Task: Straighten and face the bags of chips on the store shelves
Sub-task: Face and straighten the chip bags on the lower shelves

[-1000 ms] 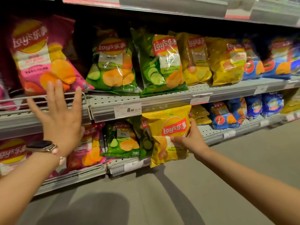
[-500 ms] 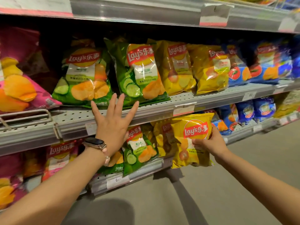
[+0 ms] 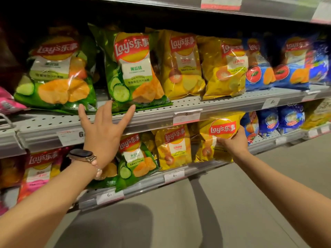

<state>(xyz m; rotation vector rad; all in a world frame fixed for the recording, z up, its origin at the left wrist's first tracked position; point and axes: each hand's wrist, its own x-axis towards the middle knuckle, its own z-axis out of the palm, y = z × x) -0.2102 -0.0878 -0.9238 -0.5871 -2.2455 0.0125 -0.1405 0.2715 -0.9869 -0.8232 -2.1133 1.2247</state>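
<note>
Store shelving in grey perforated metal carries rows of chip bags on two tiers. Left hand (image 3: pixel 103 129), fingers spread and straight, reaches over the front edge of the upper shelf (image 3: pixel 188 104), fingertips at the base of the tilted green cucumber bag (image 3: pixel 133 72). Right hand (image 3: pixel 232 143) grips a yellow bag (image 3: pixel 219 135) by its right side, at the front edge of the lower shelf (image 3: pixel 265 143), logo facing outward.

Packed chip bags (image 3: pixel 136 72) fill the upper shelf (image 3: pixel 197 106) side by side; the aisle floor (image 3: pixel 179 221) lies open.
</note>
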